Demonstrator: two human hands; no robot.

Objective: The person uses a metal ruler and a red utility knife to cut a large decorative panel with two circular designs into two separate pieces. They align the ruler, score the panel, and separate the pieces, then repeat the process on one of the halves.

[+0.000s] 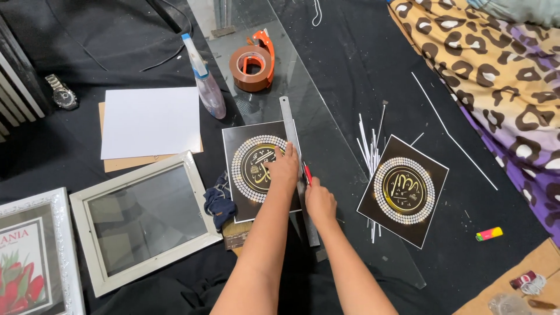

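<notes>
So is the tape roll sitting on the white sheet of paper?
No, the tape roll sits on the glass sheet, apart from the white paper.

One head-worn camera looks steeply down, close over the black cloth; forearms enter from the bottom edge.

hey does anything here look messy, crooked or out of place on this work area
Mostly tidy. The second black print lies askew on scattered thin white strips, white scraps dot the black cloth, and a wristwatch sits at the far left edge.
</notes>
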